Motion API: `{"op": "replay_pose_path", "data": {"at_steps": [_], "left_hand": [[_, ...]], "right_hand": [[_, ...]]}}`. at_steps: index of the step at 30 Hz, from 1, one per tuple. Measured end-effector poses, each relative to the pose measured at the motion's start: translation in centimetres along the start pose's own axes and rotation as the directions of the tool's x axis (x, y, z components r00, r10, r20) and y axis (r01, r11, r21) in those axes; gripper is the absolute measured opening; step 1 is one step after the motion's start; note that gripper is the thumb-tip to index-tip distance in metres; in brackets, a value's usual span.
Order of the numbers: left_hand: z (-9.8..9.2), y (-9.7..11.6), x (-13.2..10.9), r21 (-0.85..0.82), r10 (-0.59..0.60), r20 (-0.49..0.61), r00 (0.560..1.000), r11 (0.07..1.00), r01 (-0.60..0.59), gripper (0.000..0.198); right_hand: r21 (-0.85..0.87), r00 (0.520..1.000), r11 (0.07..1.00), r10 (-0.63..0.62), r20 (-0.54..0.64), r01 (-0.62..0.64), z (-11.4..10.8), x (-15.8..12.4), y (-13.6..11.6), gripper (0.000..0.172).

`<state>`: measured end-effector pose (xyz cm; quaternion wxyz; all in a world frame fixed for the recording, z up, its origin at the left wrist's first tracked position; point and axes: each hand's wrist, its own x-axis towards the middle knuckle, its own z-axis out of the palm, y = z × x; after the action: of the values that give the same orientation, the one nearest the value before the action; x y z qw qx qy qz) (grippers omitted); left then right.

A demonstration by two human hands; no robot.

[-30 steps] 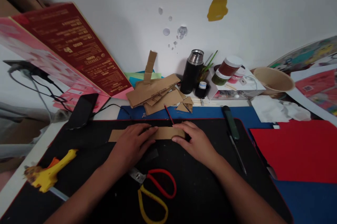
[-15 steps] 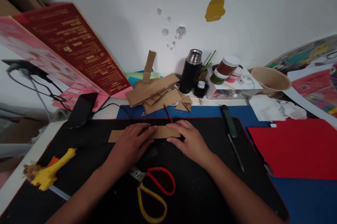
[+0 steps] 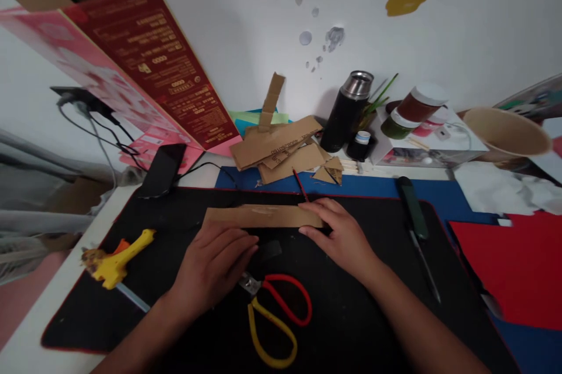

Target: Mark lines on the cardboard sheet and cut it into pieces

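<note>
A tan cardboard strip [image 3: 263, 217] lies across the black desk mat. My right hand [image 3: 340, 234] grips its right end, thumb at the near edge and fingers over the far one. At the strip's near left edge is my left hand [image 3: 215, 266], its fingers loosely bent and nothing visible in them; whether the fingertips touch the cardboard is unclear. Scissors [image 3: 274, 306] with one red and one yellow handle lie just right of the left hand, which hides their blade tips. Beyond the strip, a thin red pencil-like stick [image 3: 300, 184] points toward the right hand's fingers.
A yellow glue gun [image 3: 118, 263] rests at left, and a green-handled cutter [image 3: 413, 210] at right. Cardboard scraps [image 3: 281, 143], a black flask [image 3: 346, 110] and an ink bottle [image 3: 359, 146] stand behind. Red paper [image 3: 518, 268] lies far right, a phone [image 3: 162, 170] at back left.
My left hand has come off the top of the strip toward me, baring more cardboard. The right hand keeps its hold. The whole view has shifted, with things appearing further right.
</note>
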<state>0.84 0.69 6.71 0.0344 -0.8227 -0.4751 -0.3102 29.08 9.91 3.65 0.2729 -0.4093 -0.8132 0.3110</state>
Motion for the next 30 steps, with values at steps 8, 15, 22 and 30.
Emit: {"op": "replay_pose_path", "data": {"at_steps": [8, 15, 22, 30], "left_hand": [[-0.6, -0.2, -0.9, -0.008, -0.04, 0.023, 0.999, 0.999, 0.041, 0.008], [0.3, -0.5, -0.3, 0.1, -0.122, 0.053, 0.991, 0.988, 0.116, 0.018], [1.2, -1.4, -0.1, 0.154, -0.194, 0.126, 0.973, 0.973, 0.174, 0.014], [1.5, -1.6, 0.0, 0.171, -0.164, 0.102, 0.981, 0.975, 0.145, 0.013]], "right_hand": [[0.009, 1.0, 1.0, 0.012, -0.017, -0.011, 0.2, -0.1, 0.4, 0.036], [0.011, 1.0, 1.0, 0.014, -0.012, -0.014, 0.2, 0.0, 0.3, 0.032], [0.022, 1.0, 1.0, 0.018, -0.017, -0.018, 0.3, 0.0, 0.3, 0.032], [-0.006, 1.0, 1.0, 0.012, -0.014, -0.012, 0.1, 0.1, 0.0, 0.032]]}}
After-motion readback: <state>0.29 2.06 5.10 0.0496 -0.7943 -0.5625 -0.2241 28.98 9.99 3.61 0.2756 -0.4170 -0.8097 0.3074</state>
